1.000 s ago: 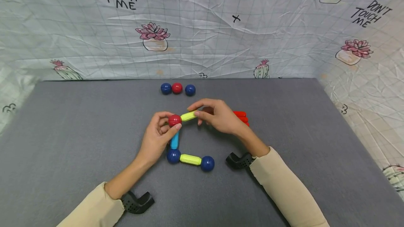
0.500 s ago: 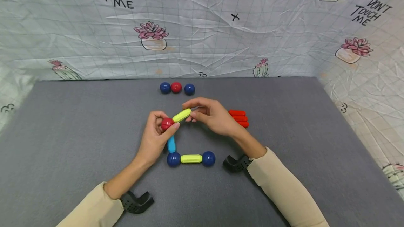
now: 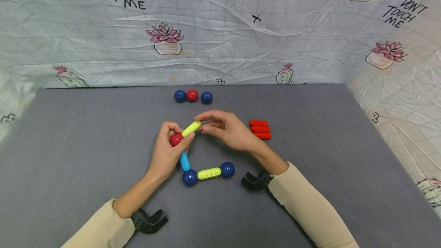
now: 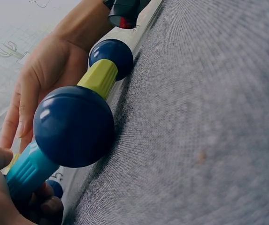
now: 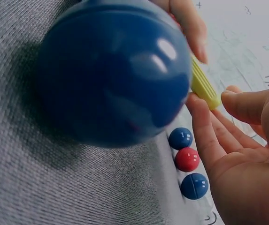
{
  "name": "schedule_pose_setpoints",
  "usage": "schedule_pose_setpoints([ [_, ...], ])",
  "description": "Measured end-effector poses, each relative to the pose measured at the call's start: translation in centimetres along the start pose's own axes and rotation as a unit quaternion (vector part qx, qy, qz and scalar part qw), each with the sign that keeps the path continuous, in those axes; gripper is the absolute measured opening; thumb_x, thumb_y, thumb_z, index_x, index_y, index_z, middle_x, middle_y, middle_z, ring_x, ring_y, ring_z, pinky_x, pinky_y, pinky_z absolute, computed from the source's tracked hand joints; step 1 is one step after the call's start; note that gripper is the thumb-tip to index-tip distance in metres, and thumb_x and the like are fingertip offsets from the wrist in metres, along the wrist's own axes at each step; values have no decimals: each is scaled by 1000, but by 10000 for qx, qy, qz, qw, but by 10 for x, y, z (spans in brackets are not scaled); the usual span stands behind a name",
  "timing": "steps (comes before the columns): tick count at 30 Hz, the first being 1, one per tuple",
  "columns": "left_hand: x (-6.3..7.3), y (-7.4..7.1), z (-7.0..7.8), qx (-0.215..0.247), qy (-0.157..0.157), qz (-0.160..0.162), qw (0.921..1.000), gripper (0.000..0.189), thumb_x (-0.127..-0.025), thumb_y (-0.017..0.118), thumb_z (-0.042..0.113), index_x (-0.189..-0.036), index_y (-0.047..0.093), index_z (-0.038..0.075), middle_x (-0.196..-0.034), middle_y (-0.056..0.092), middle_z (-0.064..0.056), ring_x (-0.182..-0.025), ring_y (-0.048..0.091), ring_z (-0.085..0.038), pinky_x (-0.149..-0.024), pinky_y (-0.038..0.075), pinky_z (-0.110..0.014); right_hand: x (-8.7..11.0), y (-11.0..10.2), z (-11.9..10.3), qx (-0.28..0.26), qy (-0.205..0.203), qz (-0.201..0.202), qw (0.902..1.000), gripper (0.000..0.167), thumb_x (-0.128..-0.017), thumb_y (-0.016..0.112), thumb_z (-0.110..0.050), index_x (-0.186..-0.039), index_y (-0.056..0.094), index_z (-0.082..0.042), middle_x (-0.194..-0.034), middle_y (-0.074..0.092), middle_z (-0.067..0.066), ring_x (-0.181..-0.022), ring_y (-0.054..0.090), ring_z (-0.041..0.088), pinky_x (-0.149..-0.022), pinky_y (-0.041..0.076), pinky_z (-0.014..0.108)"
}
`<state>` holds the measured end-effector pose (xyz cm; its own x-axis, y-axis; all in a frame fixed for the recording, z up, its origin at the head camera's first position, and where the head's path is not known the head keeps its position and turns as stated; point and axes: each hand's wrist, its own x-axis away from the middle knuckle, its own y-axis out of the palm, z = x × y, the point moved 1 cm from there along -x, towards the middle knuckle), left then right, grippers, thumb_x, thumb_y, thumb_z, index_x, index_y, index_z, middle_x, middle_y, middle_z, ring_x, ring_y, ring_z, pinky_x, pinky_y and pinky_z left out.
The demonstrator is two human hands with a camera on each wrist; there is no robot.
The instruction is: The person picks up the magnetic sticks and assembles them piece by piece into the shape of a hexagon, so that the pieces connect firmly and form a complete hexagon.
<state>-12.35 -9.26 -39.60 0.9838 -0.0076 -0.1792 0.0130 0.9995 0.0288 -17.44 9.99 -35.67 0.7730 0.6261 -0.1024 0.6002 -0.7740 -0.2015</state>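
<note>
In the head view, my left hand (image 3: 167, 150) grips a red ball (image 3: 175, 139) between thumb and fingers. A yellow rod (image 3: 191, 128) slants up from that ball toward my right hand (image 3: 229, 130). My right fingertips are right at the rod's far end, and in the right wrist view a gap shows between the thumb and the rod. From the red ball a light blue rod (image 3: 185, 161) runs down to a dark blue ball (image 4: 73, 126). Another yellow rod (image 3: 209, 173) joins this to a second dark blue ball (image 3: 227, 169).
At the back of the grey table (image 3: 103, 125), a blue ball (image 3: 180, 95), a red ball (image 3: 192, 95) and another blue ball (image 3: 206, 97) sit in a row. Three red rods (image 3: 260, 129) lie side by side beyond my right wrist. A printed cloth (image 3: 220, 41) hangs behind.
My left hand's red ball has shifted left and nearer to me, tilting the light blue rod. My right thumb has come off the upper yellow rod. The lower yellow rod has swung round.
</note>
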Motion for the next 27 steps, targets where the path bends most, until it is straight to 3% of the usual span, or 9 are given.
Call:
schedule_pose_setpoints([
  [12,0,-1,-2,-15,257,9,9997,26,-89,66,2,-109,51,-4,-83,55,-14,-55,52,-17,-49,46,-23,1,0,-1,-120,-54,-175,9998,34,-94,57,1,-128,56,-1,-126,58,8,-110,61,27,-90,50,34],
  [21,-1,-2,-1,-219,259,43,9994,24,-90,67,6,-109,55,-2,-86,58,-13,-56,55,-19,-49,46,-24,0,-1,-1,-93,-107,-266,9995,35,-94,58,-1,-129,56,-2,-130,56,6,-111,61,21,-91,49,34],
  [27,-1,-2,1,-276,254,83,9993,24,-90,67,6,-108,56,-3,-87,59,-14,-58,55,-17,-52,47,-23,0,-3,-3,120,-25,-133,9998,33,-94,58,-3,-128,58,-5,-125,59,5,-108,62,24,-90,50,33],
])
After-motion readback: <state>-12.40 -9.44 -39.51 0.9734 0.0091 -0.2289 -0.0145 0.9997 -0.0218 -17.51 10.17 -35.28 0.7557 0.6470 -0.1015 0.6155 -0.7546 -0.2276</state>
